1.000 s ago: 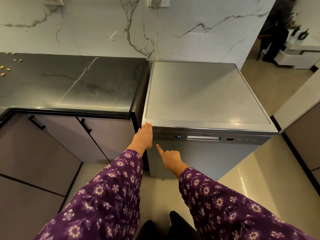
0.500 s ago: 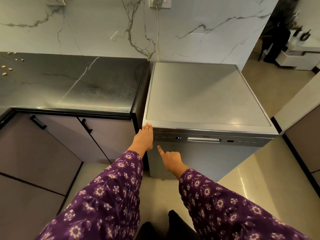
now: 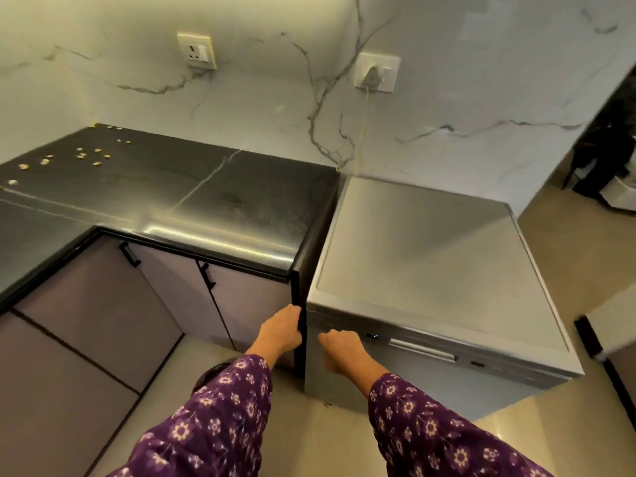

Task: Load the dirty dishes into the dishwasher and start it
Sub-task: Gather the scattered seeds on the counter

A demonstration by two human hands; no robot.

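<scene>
A silver dishwasher [image 3: 430, 256] stands closed to the right of the black counter, its door shut and a small lit display [image 3: 372, 335] on the control strip beside the recessed handle [image 3: 423, 349]. My left hand [image 3: 280, 330] rests flat against the dark counter end panel at the dishwasher's top left corner, holding nothing. My right hand [image 3: 340, 349] is in front of the left end of the control strip, fingers curled in, index tip at the panel. No dishes are in view.
The black counter [image 3: 192, 197] carries several small golden crumbs [image 3: 82, 156] at its far left. Lilac cabinet doors [image 3: 113, 315] with black handles sit below. A plug [image 3: 373, 75] sits in the wall socket above the dishwasher. Tiled floor lies to the right.
The view has swung left and tilted up. My left hand slid from the dishwasher's corner onto the counter end panel. My right index finger has drawn in toward the control strip.
</scene>
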